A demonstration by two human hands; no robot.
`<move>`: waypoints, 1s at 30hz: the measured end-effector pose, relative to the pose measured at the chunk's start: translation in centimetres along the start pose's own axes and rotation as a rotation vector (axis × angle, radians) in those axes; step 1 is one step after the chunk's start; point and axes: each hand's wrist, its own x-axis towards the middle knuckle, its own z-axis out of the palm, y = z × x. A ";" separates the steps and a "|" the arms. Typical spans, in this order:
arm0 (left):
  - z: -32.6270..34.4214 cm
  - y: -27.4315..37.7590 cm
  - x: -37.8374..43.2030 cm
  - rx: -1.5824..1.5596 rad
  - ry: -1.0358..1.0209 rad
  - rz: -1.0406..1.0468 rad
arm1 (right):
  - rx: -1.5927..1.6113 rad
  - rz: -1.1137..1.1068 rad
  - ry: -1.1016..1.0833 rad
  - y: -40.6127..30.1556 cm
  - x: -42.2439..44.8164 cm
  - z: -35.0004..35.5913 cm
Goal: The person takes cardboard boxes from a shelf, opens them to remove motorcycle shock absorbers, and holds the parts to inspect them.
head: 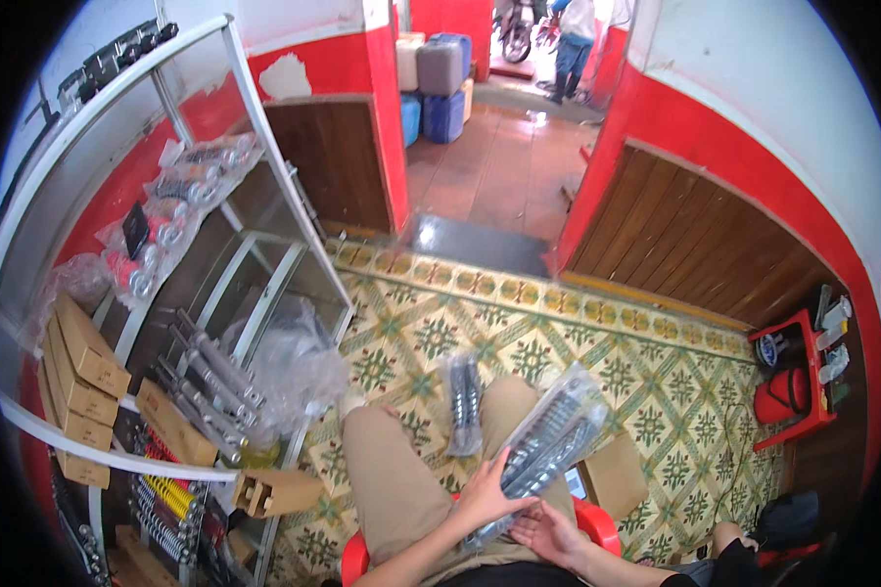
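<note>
A clear plastic package of spring shock absorbers (pixel 547 440) lies slanted above my right thigh. My left hand (pixel 486 493) grips it near its lower end, thumb and fingers spread across the plastic. Just beside that end is my right hand (pixel 552 534), palm turned up and fingers loosely apart; whether its fingertips touch the plastic is hard to tell. A second bagged pair of shock absorbers (pixel 464 405) rests on the tiled floor between my knees. To the right of my leg lies a brown cardboard box (pixel 614 475), with a white label or paper partly visible beside it.
At left stands a metal-framed shelf (pixel 286 220) with bagged shocks (pixel 147 246), grey fork tubes (pixel 216 374), cardboard boxes (pixel 88 400) and coil springs (pixel 165 506). I sit on a red chair (pixel 598 524). A red stool (pixel 796 433) stands right. Someone's limb (pixel 730 539) shows lower right; another person (pixel 574 44) stands beyond the doorway.
</note>
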 end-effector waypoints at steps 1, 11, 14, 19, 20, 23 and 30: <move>0.3 -0.7 0.0 0.005 0.012 0.021 | 0.019 0.020 -0.016 0.1 0.3 0.3; 1.4 -1.6 0.6 -0.118 0.079 0.046 | 0.049 -0.007 0.045 1.4 0.8 3.3; 1.5 -3.1 0.7 -0.143 0.110 0.054 | 0.009 0.044 0.070 2.1 1.6 4.2; 1.6 -4.3 1.0 -0.253 0.149 0.064 | 0.149 0.004 -0.040 3.6 2.2 6.7; 2.0 -4.5 1.2 -0.273 0.168 0.071 | 0.163 -0.024 -0.029 3.9 2.2 7.0; 2.4 -4.5 1.7 -0.278 0.173 0.069 | 0.195 -0.033 -0.020 3.7 2.3 6.8; 1.4 -5.0 2.5 -0.405 0.251 0.178 | 0.289 -0.060 -0.161 2.4 3.6 7.3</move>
